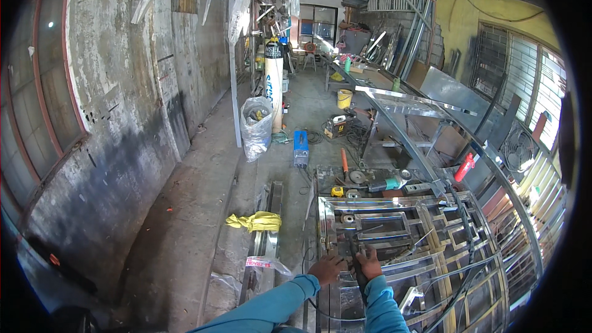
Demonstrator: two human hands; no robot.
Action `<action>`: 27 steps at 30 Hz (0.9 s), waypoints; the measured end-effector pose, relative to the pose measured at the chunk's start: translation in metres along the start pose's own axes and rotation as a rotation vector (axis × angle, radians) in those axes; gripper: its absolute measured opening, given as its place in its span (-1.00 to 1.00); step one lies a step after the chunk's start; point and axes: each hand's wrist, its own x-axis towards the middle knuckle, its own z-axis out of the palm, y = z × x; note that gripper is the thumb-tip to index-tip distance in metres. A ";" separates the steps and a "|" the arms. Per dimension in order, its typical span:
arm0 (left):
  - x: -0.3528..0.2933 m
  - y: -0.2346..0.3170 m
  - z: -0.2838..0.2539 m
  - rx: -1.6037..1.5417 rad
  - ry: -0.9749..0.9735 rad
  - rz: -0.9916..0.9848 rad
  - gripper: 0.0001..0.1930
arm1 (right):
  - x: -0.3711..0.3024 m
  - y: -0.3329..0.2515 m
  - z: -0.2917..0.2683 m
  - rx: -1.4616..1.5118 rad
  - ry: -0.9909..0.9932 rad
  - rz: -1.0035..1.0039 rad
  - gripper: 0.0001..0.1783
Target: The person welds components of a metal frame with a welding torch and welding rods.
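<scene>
A shiny metal frame (407,217) of welded square tubes and bars lies below me at the right. My left hand (327,269) rests on its left side, fingers stretched toward the right and holding nothing that I can see. Beside it, my right hand (370,263) is closed around a dark, long tool (359,272), whose exact kind I cannot make out. Both arms wear blue sleeves. At the frame's far edge lie a teal angle grinder (394,182), a hammer with an orange handle (345,160) and a yellow tape measure (337,192).
Metal bars (266,243) tied with yellow cloth (256,222) lie left of the frame. Ahead stand a blue welding machine (300,148), a tall gas cylinder (274,86) and a filled plastic sack (256,126). Black cables cross the frame's right side. A red bottle (464,167) stands right.
</scene>
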 end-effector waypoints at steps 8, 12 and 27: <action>0.000 -0.002 -0.001 0.026 0.024 0.025 -0.48 | 0.003 -0.006 -0.005 -0.043 -0.042 0.002 -0.23; 0.003 0.005 -0.009 0.015 -0.028 0.019 -0.47 | 0.002 0.000 -0.004 0.023 -0.091 0.039 -0.23; 0.001 0.001 -0.006 0.020 0.005 0.016 -0.51 | 0.004 0.002 0.003 0.084 -0.053 0.034 -0.21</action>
